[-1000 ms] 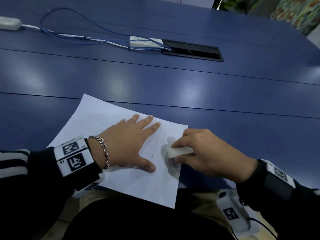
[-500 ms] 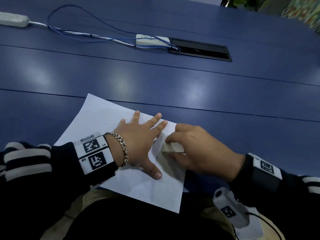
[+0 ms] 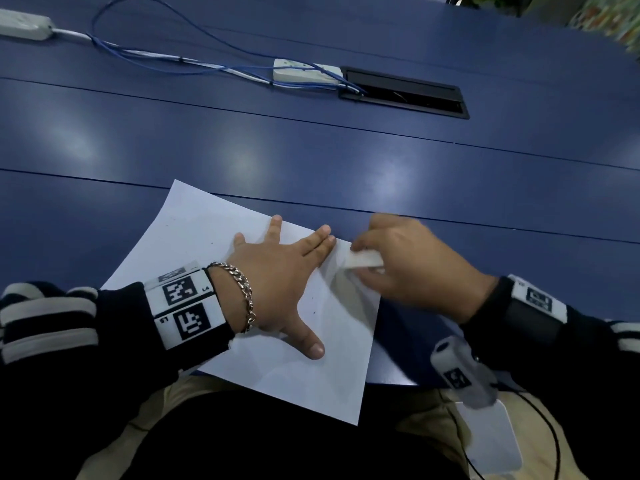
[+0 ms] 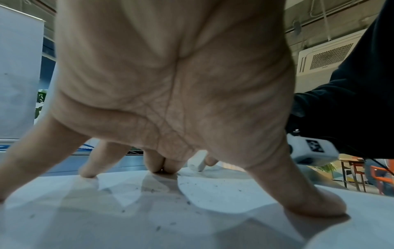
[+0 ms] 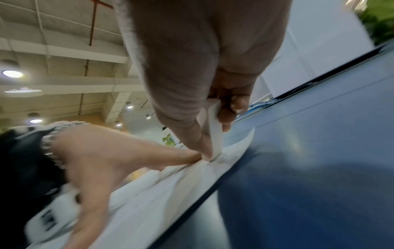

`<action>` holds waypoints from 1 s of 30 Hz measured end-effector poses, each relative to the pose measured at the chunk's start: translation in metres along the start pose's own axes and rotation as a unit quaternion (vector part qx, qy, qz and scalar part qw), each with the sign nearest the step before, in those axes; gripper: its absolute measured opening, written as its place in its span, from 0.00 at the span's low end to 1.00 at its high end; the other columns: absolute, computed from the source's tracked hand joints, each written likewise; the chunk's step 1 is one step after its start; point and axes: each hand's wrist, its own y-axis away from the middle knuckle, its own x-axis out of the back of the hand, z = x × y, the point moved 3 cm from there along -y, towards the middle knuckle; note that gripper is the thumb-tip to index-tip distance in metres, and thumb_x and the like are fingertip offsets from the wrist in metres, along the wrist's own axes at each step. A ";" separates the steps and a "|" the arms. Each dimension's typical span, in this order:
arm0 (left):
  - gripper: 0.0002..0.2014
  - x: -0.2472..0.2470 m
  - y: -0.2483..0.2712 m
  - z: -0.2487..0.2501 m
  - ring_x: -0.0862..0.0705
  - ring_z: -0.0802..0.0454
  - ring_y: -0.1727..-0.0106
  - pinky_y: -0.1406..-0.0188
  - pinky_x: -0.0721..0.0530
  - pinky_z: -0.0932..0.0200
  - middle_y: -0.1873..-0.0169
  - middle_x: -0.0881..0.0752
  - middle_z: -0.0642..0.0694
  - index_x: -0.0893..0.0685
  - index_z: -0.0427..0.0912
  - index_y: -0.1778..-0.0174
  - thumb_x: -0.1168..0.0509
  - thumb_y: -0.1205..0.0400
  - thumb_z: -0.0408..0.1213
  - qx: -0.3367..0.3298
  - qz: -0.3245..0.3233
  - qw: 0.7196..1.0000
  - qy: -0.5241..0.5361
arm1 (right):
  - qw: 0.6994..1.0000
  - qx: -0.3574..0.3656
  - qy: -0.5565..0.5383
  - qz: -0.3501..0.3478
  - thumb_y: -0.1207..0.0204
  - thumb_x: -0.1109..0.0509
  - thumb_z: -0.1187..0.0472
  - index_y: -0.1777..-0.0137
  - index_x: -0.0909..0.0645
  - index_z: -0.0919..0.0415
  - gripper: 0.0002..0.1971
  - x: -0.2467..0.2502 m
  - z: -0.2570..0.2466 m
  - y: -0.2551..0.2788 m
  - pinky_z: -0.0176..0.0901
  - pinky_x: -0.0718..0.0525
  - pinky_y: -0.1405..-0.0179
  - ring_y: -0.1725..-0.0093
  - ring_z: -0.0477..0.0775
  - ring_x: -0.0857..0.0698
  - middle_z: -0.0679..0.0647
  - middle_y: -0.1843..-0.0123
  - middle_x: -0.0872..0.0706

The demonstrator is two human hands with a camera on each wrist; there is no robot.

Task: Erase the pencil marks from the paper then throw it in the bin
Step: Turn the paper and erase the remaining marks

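Observation:
A white sheet of paper lies on the blue table, its near corner hanging over the front edge. My left hand presses flat on it with fingers spread; the left wrist view shows its fingertips on the paper amid dark specks. My right hand pinches a white eraser between thumb and fingers at the sheet's far right corner. In the right wrist view the eraser touches the paper, which wrinkles there. No bin is in view.
A white power strip with blue cables lies at the back beside a black cable hatch. Another white strip sits far left. A white device rests on my lap at lower right.
My right hand has carried the eraser up the sheet's right side to its far corner. My left hand has shifted a little forward, still flat on the paper.

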 end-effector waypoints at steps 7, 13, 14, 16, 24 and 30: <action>0.81 -0.002 -0.001 -0.001 0.67 0.27 0.10 0.22 0.38 0.14 0.16 0.77 0.70 0.76 0.59 0.13 0.31 0.49 0.88 -0.002 0.003 1.000 -0.004 | 0.996 0.064 -0.024 -0.049 0.23 0.29 0.50 0.53 0.15 0.53 0.07 -0.010 -0.026 0.017 0.41 0.30 0.61 0.62 0.46 0.29 0.42 0.58 0.32; 0.81 -0.001 -0.001 0.000 0.68 0.29 0.10 0.21 0.39 0.15 0.16 0.79 0.69 0.76 0.60 0.13 0.32 0.48 0.89 0.002 -0.002 1.000 -0.004 | 0.999 -0.006 -0.035 0.038 0.24 0.24 0.50 0.44 0.09 0.49 0.11 0.005 0.015 -0.012 0.43 0.20 0.53 0.56 0.47 0.20 0.44 0.56 0.22; 0.81 -0.001 -0.001 0.000 0.67 0.28 0.10 0.21 0.39 0.15 0.16 0.79 0.69 0.76 0.60 0.13 0.32 0.48 0.89 0.002 -0.002 1.000 -0.004 | 0.999 0.010 -0.034 0.033 0.24 0.24 0.50 0.44 0.09 0.50 0.11 0.001 0.009 -0.007 0.41 0.22 0.54 0.57 0.47 0.21 0.44 0.56 0.23; 0.81 -0.001 -0.001 0.001 0.68 0.28 0.10 0.21 0.39 0.15 0.16 0.78 0.69 0.77 0.60 0.13 0.31 0.48 0.88 0.004 -0.003 1.000 -0.002 | 0.998 0.038 -0.040 -0.003 0.24 0.25 0.49 0.44 0.10 0.49 0.11 -0.007 -0.005 0.005 0.40 0.24 0.57 0.58 0.46 0.23 0.44 0.56 0.24; 0.80 0.000 -0.001 0.002 0.67 0.27 0.11 0.22 0.39 0.14 0.16 0.78 0.69 0.76 0.62 0.13 0.29 0.48 0.87 0.004 -0.007 1.000 0.004 | 0.998 0.013 -0.044 0.041 0.23 0.25 0.49 0.45 0.09 0.49 0.10 0.000 0.015 -0.001 0.37 0.23 0.56 0.58 0.45 0.22 0.44 0.56 0.22; 0.83 0.004 -0.002 0.003 0.70 0.26 0.11 0.24 0.39 0.12 0.18 0.80 0.70 0.78 0.64 0.15 0.26 0.51 0.85 0.012 -0.024 1.000 0.007 | 0.998 -0.010 -0.031 0.059 0.22 0.25 0.51 0.45 0.08 0.51 0.10 0.007 0.024 -0.010 0.40 0.25 0.57 0.56 0.51 0.18 0.48 0.56 0.21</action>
